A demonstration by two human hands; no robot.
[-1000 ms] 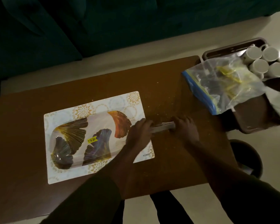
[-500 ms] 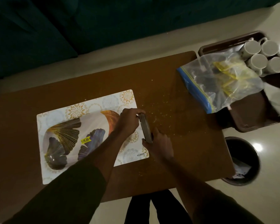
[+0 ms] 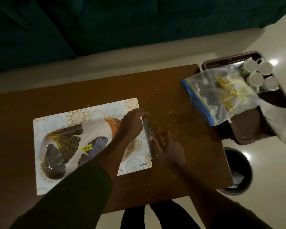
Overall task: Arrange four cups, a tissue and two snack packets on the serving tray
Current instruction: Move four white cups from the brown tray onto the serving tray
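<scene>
A narrow silvery packet (image 3: 148,131) lies along the right edge of a patterned mat (image 3: 106,108). My left hand (image 3: 130,125) grips its far end and my right hand (image 3: 170,146) pinches its near part. An oval leaf-print tray (image 3: 64,146) with a yellow price sticker rests on the mat, partly hidden by my left arm. To the right, a brown bin tray (image 3: 248,134) holds the white cups (image 3: 255,80), upside down in a cluster, a clear zip bag (image 3: 213,96) with yellow-marked packets, and a pale tissue or cloth (image 3: 281,119).
The brown table (image 3: 180,162) has crumbs (image 3: 163,116) scattered right of the mat. A dark round bin (image 3: 238,171) stands on the floor by the table's right corner. A dark sofa (image 3: 106,27) runs behind the table.
The silvery packet has turned from lying crosswise between my hands to lying lengthwise along the mat's right edge. My right hand has shifted to its near end.
</scene>
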